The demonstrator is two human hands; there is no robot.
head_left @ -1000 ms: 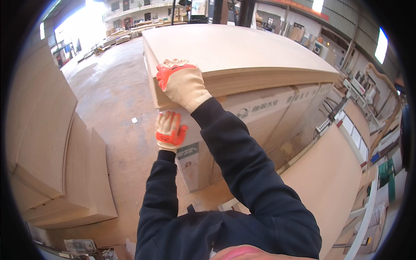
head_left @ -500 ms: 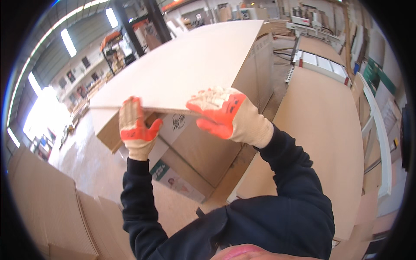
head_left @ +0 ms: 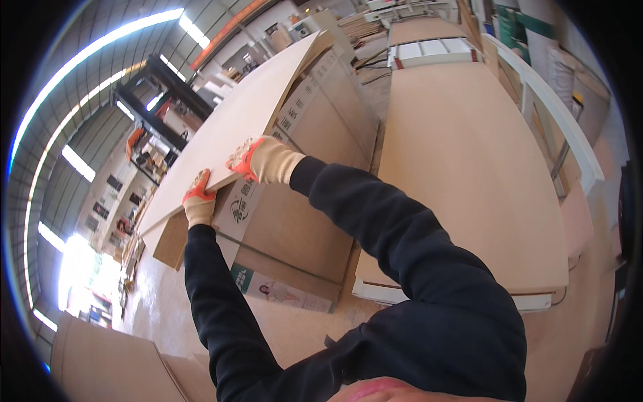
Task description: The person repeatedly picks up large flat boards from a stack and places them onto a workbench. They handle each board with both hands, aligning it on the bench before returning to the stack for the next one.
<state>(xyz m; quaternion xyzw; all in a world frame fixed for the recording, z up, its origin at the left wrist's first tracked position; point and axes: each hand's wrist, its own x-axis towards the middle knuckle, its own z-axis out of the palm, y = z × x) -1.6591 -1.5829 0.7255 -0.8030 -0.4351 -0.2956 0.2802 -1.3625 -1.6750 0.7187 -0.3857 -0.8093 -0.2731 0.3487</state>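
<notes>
Flanking the board stack [head_left: 236,126]: wide panel [head_left: 469,181], more boards [head_left: 114,362]

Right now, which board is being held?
The top board on the central stack: left hand and right hand hold its near edge; right-side board and lower-left boards are untouched.

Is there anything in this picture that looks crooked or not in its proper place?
Yes: the top board, with the left hand and right hand at its near edge, lies askew; the lower boards stick out past it at the left corner.
</notes>
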